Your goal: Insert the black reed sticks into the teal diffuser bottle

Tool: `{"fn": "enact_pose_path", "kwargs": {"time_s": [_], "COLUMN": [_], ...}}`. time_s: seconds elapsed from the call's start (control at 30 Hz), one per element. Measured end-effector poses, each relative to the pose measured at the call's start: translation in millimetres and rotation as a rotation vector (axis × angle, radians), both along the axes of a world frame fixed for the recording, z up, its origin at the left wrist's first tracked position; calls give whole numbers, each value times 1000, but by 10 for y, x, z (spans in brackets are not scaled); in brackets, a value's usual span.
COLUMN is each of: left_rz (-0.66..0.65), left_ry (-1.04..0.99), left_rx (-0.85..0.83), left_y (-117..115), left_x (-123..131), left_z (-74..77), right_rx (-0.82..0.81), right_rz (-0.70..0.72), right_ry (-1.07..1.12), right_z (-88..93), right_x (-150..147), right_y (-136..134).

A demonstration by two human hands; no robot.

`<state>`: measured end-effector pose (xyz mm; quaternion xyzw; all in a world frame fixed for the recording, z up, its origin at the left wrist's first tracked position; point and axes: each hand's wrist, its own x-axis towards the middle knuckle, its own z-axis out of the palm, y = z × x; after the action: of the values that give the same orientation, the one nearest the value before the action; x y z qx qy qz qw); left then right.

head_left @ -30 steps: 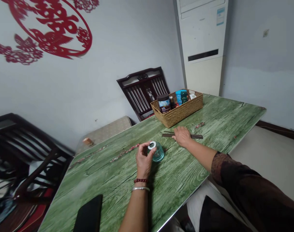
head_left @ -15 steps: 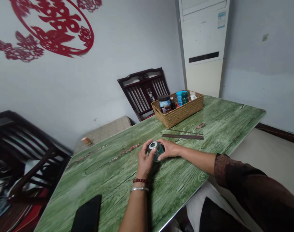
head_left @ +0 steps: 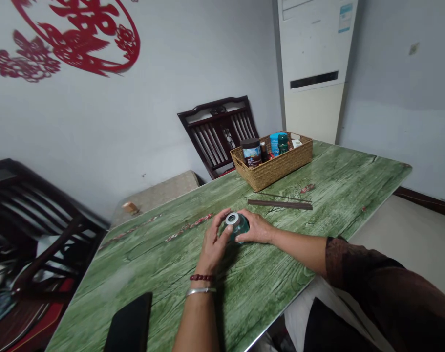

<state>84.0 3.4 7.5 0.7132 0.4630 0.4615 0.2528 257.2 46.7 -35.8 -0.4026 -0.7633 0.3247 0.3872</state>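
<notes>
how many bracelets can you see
2: a red bead bracelet and a silver bangle, both on the left wrist; the right wrist shows none.

Teal glass jar (head_left: 239,228) half hidden between left hand (head_left: 212,243) and right hand (head_left: 256,228); black flat object (head_left: 130,323) cut off below.

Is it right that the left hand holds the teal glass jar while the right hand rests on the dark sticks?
No: the head view shows the right hand on the teal glass jar as well, opposite the left hand, and the dark sticks lie apart.
</notes>
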Motion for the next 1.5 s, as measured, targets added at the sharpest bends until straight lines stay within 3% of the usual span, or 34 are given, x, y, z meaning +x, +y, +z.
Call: {"fn": "enact_pose_path", "kwargs": {"time_s": [0.07,0.2,0.37,0.57,0.63,0.77,1.0,1.3,1.5], "left_rz": [23,220,-57,276,226,-21,333,126,-6], "left_ry": [-9,69,-2,204,198,122,338,329,336], "left_rx": [-4,89,-6,138,110,49,213,188,106], "left_y": [-8,-9,-34,-6,-10,-28,12,-45,-65], "left_x": [-14,25,35,119,100,13,49,-174,-298], "left_z": [-2,-6,16,11,21,37,10,75,89], "right_rx": [-7,-9,5,18,21,7,-11,-19,18], "right_rz": [4,9,20,27,2,-9,-12,26,83], "right_ry": [-5,-20,-15,-17,-40,-61,-81,-129,-70], "right_z": [9,31,33,15,18,10,-13,105,62], "right_x": [2,5,18,6,-6,-38,-134,-238,-289], "right_y": [-4,-17,-18,-31,-36,-26,-16,-38,-13]}}
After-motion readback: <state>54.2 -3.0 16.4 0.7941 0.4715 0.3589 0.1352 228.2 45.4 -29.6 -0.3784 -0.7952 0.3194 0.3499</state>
